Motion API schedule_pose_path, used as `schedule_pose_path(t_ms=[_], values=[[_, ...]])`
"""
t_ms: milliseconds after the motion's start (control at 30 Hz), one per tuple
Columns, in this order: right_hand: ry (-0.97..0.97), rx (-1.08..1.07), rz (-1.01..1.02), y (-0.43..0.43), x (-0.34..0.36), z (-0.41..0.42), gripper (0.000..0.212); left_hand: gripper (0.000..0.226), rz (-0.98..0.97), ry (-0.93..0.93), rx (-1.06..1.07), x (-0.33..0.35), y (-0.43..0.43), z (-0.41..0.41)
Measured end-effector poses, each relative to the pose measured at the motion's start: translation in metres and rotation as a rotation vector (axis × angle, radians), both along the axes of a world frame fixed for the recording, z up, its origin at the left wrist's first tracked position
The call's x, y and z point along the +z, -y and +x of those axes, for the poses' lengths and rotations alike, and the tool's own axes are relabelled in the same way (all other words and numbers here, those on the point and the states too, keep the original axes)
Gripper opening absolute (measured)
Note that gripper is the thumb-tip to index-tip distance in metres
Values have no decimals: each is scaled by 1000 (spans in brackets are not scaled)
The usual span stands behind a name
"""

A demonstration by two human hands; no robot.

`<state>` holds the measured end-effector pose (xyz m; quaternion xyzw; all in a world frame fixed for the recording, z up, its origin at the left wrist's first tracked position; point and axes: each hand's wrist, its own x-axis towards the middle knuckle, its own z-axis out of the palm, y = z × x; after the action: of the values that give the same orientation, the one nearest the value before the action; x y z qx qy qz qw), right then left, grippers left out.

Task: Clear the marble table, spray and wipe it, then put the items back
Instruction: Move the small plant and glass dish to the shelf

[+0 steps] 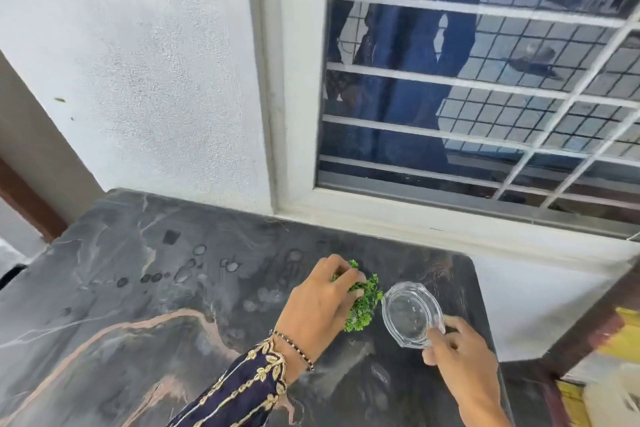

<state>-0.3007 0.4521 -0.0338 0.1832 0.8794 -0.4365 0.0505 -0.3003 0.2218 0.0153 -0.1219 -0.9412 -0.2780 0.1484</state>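
A dark marble table with pale pink veins fills the lower half of the head view. Near its right end my left hand is closed over a small green leafy plant; whatever is beneath the foliage is hidden by my fingers. Right beside the plant stands a clear glass dish, tilted slightly. My right hand grips the dish's near rim with thumb and fingers. Dried water rings and spots mark the table's middle.
A white wall rises behind the table, and a white-framed barred window sits behind its right end. The table's right edge lies just past the dish. Brown and yellow furniture stands at the far right.
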Motion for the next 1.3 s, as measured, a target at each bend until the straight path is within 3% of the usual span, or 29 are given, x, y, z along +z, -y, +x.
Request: schedule_pose_path(t_ms=[333,667,800,967,1300], values=[[-34,-102,-104,-180,-3,47,15,15,36,13,-108,2,-181,23],[-7,-157,-103,-413,-33,116,37,12,72,253,-240,-24,-431,46],[56,-298,-102,-480,-52,147,37,11,24,334,-317,-46,-514,56],[126,-498,-64,-551,-88,188,20,11,19,480,-461,-88,-607,64],[383,-863,-39,-641,-193,231,31,15,-123,596,-688,-185,-725,70]])
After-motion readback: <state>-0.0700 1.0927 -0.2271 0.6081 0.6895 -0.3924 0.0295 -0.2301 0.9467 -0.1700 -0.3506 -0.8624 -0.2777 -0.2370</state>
